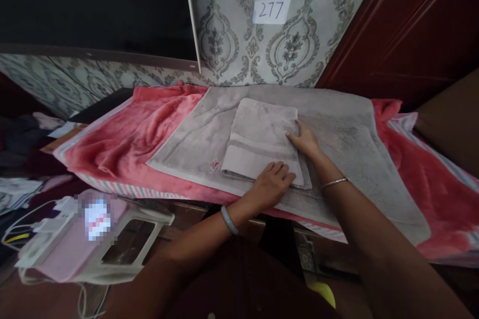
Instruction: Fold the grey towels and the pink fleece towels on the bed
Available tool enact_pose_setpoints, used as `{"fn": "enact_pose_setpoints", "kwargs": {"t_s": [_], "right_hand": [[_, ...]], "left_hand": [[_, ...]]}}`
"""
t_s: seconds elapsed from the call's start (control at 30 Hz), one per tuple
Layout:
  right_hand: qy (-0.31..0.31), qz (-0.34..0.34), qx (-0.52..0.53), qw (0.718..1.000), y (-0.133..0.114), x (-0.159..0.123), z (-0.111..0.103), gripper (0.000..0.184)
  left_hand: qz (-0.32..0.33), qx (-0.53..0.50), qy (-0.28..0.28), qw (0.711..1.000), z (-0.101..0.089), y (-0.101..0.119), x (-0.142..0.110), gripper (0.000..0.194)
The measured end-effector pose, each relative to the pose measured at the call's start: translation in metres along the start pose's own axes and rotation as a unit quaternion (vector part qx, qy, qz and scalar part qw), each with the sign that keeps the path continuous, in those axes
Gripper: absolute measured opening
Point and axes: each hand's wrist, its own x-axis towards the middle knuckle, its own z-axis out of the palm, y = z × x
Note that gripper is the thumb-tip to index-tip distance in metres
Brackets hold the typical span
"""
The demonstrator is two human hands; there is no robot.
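Towel (pixel 258 132), folded, on a spread grey bath towel (pixel 333 104)

Lies as a layered rectangle near the middle of the bath towel, with a smoother band across the near part. At the near edge, left hand (pixel 272 182) laid palm down, fingers extended and slightly apart on the cloth. At the right edge, right hand (pixel 307 140) with digits spread against the side; whether pinching a layer or only pressing, cannot tell. On the left wrist, a pale blue bangle (pixel 229 220); on the right, a silver-coloured bangle (pixel 335 182). Left of the folded rectangle, a small red motif (pixel 214 165). Beneath, a red plush blanket (pixel 112 144), exposed at both ends. Behind, patterned wallpaper (pixel 292 55) bearing a paper label (pixel 272 17) marked 277; at upper left, a dark-screened television (pixel 93 5).
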Motion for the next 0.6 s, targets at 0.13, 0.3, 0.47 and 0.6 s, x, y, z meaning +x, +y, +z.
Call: {"fn": "enact_pose_setpoints", "kwargs": {"t_s": [0.13, 0.3, 0.47, 0.6], "right_hand": [[-0.014, 0.010, 0.001, 1.000, -0.001, -0.027, -0.007, 0.080], [-0.017, 0.003, 0.029, 0.999, -0.006, -0.052, -0.012, 0.080], [0.001, 0.019, 0.078, 0.997, -0.014, -0.063, -0.013, 0.071], [0.029, 0.018, 0.142, 0.989, -0.018, -0.069, -0.011, 0.065]], "left_hand": [[0.001, 0.005, 0.007, 1.000, 0.002, -0.002, 0.001, 0.029], [0.002, 0.004, 0.033, 0.999, 0.007, -0.006, 0.003, 0.030], [0.011, 0.003, 0.039, 0.999, 0.006, -0.008, 0.004, 0.028], [0.024, 0.016, 0.065, 0.997, 0.006, -0.009, 0.001, 0.026]]}}
